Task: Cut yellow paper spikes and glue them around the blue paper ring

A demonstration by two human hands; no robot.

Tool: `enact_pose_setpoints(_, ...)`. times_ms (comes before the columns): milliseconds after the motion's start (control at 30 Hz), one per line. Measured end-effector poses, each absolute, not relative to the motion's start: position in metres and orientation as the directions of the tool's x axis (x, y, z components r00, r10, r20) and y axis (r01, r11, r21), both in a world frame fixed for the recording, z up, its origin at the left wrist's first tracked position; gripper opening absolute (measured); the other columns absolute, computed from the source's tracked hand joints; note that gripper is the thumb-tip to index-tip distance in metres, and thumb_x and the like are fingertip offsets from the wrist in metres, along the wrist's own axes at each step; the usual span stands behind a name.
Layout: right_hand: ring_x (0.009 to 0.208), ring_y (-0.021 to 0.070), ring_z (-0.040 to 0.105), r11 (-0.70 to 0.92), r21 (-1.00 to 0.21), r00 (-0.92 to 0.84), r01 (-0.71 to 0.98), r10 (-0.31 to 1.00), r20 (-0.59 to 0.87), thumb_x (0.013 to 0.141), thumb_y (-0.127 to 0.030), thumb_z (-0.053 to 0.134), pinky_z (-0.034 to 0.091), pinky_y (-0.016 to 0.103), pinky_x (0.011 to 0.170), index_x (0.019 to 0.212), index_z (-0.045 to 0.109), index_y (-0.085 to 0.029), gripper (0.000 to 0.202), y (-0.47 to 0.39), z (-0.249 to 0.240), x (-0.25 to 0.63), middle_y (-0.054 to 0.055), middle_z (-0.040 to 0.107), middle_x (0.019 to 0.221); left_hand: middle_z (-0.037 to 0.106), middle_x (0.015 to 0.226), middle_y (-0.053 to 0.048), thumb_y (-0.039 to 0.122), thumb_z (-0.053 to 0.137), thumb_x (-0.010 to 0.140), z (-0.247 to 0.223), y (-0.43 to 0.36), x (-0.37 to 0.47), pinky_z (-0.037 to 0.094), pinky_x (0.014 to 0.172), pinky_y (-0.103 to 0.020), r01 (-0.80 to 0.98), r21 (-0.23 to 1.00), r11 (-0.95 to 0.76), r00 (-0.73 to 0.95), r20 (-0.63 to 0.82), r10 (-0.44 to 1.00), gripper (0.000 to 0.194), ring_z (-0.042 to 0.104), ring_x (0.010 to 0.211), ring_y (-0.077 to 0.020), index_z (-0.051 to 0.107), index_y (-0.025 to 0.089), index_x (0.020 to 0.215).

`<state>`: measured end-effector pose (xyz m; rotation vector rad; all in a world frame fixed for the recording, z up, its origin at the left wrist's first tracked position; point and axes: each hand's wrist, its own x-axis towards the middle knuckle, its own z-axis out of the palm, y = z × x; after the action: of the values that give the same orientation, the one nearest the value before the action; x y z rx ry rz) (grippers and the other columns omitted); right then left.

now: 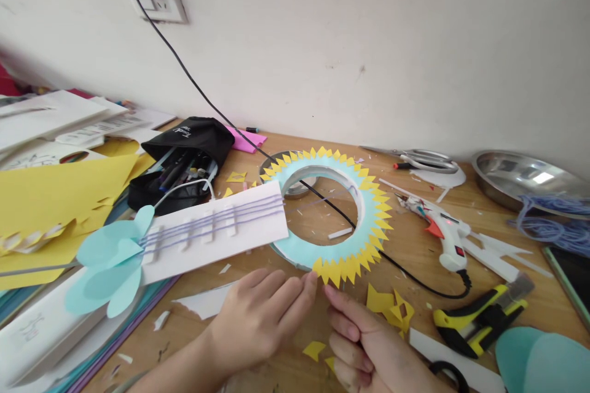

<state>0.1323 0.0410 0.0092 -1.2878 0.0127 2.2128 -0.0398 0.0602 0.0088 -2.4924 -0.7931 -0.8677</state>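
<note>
A light blue paper ring (290,249) edged with yellow paper spikes (378,204) is held up over the table, joined to a white card neck (258,233) strung with purple yarn. My left hand (270,313) has its fingers pressed together at the ring's lower edge, by the last yellow spikes. Curled fingers and an extended index finger show on my right hand (364,334), its fingertip and thumb just below the spikes; whether it pinches a spike is too small to tell. Blue paper petals (108,245) sit at the neck's left end.
On the right are a glue gun (454,236), a yellow-black cutter (479,319), scissors (426,161), a metal bowl (516,181) and purple yarn (557,227). A black pen case (207,138) and yellow paper (55,187) lie left. A black cord (198,83) runs from the wall socket.
</note>
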Motion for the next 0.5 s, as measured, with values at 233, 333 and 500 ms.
enact_pose_setpoints(233, 0.031, -0.0001, 0.011, -0.843, -0.287, -0.395, -0.455, 0.480, -0.783, 0.075, -0.042, 0.080, 0.009, 0.015, 0.033, 0.049, 0.029, -0.021, 0.060, 0.040, 0.010, 0.134, -0.014, 0.022, 0.034, 0.060, 0.055, 0.003, 0.007, 0.029, 0.103, 0.012, 0.061, -0.042, 0.031, 0.040, -0.030, 0.604, -0.139, -0.784, 0.673, 0.617, 0.409, 0.035, 0.051, 0.042, -0.0129, 0.064, 0.006, 0.102)
enact_pose_setpoints(333, 0.031, 0.0005, 0.012, -0.865, -0.335, -0.459, -0.375, 0.487, -0.743, 0.072, -0.049, 0.078, 0.009, 0.016, 0.035, 0.046, 0.026, -0.021, 0.064, 0.037, 0.010, 0.136, -0.013, 0.019, 0.030, 0.059, 0.055, 0.003, 0.007, 0.030, 0.102, 0.011, 0.061, -0.043, 0.031, 0.040, -0.030, 0.601, -0.115, -0.791, 0.672, 0.609, 0.422, 0.033, 0.051, 0.042, -0.0135, 0.063, 0.007, 0.105)
enact_pose_setpoints(500, 0.033, 0.0031, 0.021, -0.829, -0.515, -0.539, -0.218, 0.542, -0.644, 0.061, -0.064, 0.076, 0.015, 0.020, 0.038, 0.052, 0.034, -0.023, 0.059, 0.023, -0.003, 0.140, -0.012, 0.028, 0.034, 0.058, 0.054, 0.005, 0.009, 0.044, 0.098, 0.003, 0.057, -0.042, 0.031, 0.039, -0.031, 0.619, -0.062, -0.783, 0.627, 0.639, 0.445, 0.021, 0.048, 0.043, -0.0131, 0.064, 0.008, 0.105)
